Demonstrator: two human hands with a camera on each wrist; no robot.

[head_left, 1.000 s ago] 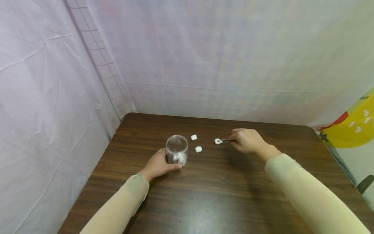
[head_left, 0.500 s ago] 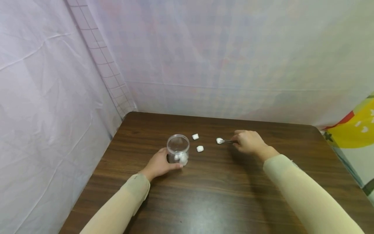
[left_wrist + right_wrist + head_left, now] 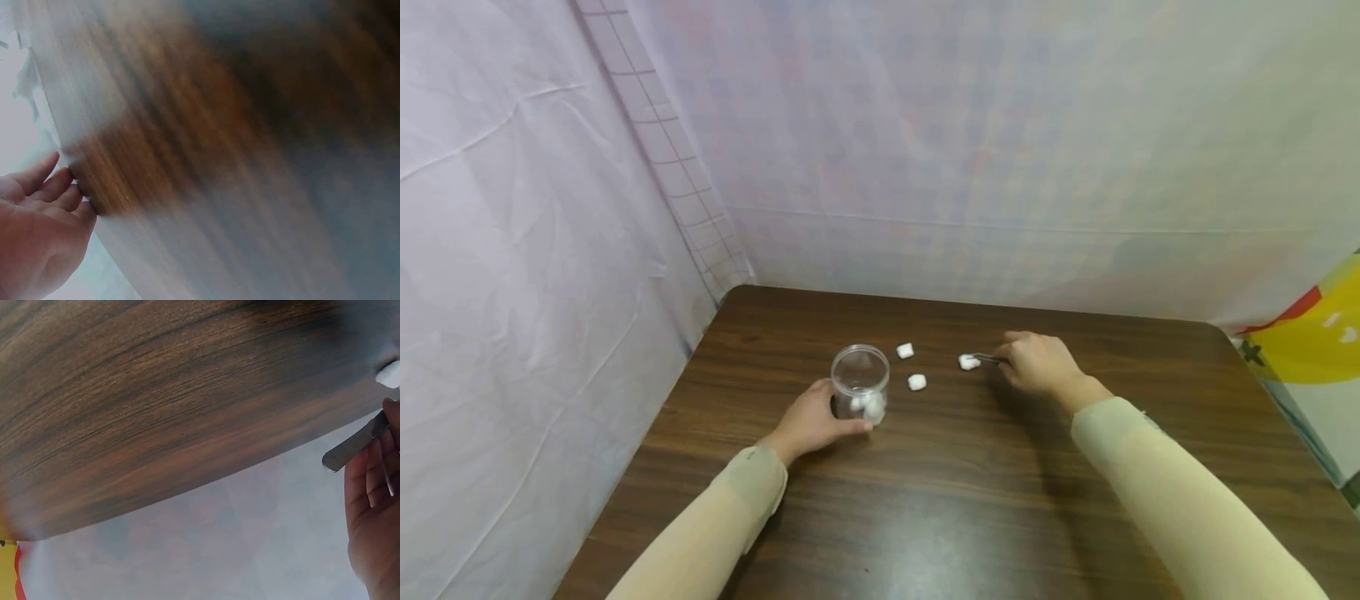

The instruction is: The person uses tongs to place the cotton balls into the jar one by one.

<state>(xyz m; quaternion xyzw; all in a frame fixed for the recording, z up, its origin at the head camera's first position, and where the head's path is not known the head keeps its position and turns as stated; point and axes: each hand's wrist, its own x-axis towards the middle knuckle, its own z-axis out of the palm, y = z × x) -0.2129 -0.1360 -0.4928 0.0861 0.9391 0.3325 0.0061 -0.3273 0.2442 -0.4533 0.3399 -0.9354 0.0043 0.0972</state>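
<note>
My left hand [image 3: 814, 422] grips a clear plastic jar [image 3: 860, 375] low on its side, thumb in front and fingers behind. Several white cotton balls [image 3: 872, 406] lie at the bottom of this open-topped jar. In my right hand [image 3: 1037, 363] I hold metal tweezers [image 3: 988, 357], whose handle [image 3: 350, 447] also shows in the right wrist view. The tweezer tips overlap a cotton ball [image 3: 968, 362] on the table. Two more cotton balls, one farther back [image 3: 905, 351] and one nearer [image 3: 917, 382], lie between it and the jar. The left wrist view shows my left fingers [image 3: 62, 187], but not the jar.
The dark wood-grain table [image 3: 925, 483] has rounded back corners. White cloth [image 3: 985, 150] hangs along its back edge, and another white sheet [image 3: 535, 292] hangs at the left. A yellow and red patterned cloth [image 3: 1315, 333] is at the far right.
The tweezer tips, spread at the right-hand cotton ball half a second ago, now look closer together over it. The left hand stays on the jar; the whole view has shifted slightly.
</note>
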